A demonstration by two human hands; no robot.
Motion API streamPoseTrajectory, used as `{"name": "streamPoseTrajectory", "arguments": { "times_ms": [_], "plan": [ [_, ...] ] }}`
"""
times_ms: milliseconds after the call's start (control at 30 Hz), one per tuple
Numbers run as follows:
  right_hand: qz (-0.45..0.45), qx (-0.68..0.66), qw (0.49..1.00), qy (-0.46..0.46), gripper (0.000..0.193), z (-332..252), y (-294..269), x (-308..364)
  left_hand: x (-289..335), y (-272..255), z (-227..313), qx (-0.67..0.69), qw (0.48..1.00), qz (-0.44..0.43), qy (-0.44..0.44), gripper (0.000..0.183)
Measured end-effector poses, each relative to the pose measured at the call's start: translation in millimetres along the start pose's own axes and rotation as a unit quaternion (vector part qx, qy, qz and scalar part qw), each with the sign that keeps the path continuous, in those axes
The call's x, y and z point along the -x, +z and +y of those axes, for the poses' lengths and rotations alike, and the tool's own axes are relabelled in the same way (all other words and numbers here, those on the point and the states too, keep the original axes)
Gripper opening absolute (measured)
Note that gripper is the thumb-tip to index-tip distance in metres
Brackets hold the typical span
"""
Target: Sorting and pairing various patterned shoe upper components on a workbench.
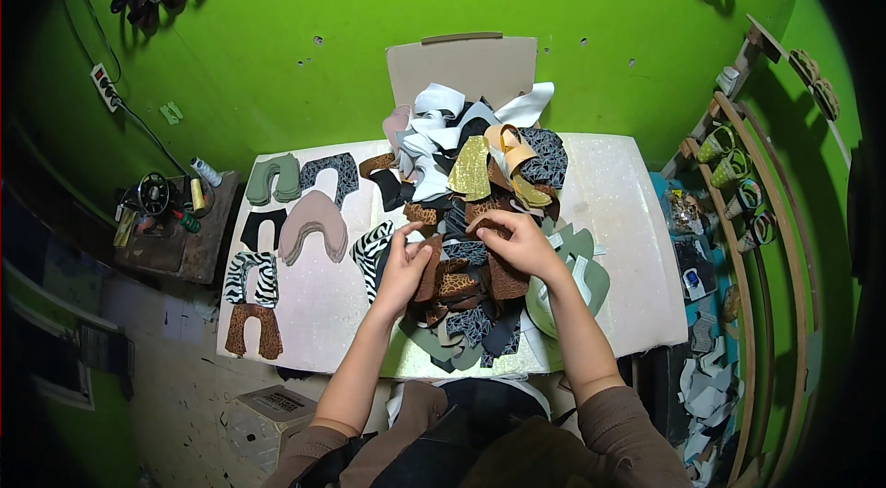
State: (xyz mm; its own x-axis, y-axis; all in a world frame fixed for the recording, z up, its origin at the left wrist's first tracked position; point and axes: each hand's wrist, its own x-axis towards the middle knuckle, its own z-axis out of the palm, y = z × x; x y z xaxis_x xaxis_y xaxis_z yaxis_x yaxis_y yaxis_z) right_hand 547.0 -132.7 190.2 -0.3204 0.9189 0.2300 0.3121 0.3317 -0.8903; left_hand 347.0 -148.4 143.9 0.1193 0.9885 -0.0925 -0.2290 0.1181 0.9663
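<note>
Note left hand [399, 274] over mid-heap, thumb and index slightly apart beside dark brown strip [429, 268]; can't tell whether gripping. Note right hand [524, 246] curled narrow at far end of brown textured piece [508, 279]; can't tell whether pinched or merely touched; find both pieces mid-table in heap of cut pieces [471, 326], among leopard-print pieces [457, 285].

Expect light, thin, bendy sheet, leather-like; probably soft enough to fold, hard to break, maybe slick on the face; take hold by a free edge, thumb above, fingers below; avoid dragging, likely to pull neighbours along.

Surface: wide pale table [628, 211]; left of heap, from near to far, see leopard-print arch [242, 333], zebra-print arch [239, 279], dusty-pink stack [314, 218], green stack [266, 180]; at far end of heap, gold glitter piece [471, 168]; behind, upright cardboard panel [461, 72].

Room: carton [268, 414] on floor, near left; bench [180, 257] with thread spool [205, 171] farther left; wooden rack [796, 303] with sandals at right; bright green wall [646, 45] at back, more sandals up top.
</note>
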Motion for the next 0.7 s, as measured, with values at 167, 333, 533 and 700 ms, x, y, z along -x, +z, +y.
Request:
{"name": "streamPoseTrajectory", "arguments": {
  "times_ms": [167,333,533,700],
  "plan": [
    [-0.028,-0.025,0.999,-0.028,0.015,-2,-5,0,-6,-27,0,0.497,0.771,-0.251,-0.31,0.037],
    [-0.008,0.016,0.997,-0.075,0.014,7,-5,0,-3,-30,-13,0.619,0.734,-0.18,-0.216,0.049],
    [0.002,-0.023,1.0,-0.017,0.018,-1,5,-1,5,-7,-1,0.47,0.88,-0.065,-0.026,0.08],
    [-0.021,-0.022,0.998,-0.057,0.018,-8,15,-9,8,-8,-4,0.01,0.986,-0.107,0.124,0.07]
  ]
}}
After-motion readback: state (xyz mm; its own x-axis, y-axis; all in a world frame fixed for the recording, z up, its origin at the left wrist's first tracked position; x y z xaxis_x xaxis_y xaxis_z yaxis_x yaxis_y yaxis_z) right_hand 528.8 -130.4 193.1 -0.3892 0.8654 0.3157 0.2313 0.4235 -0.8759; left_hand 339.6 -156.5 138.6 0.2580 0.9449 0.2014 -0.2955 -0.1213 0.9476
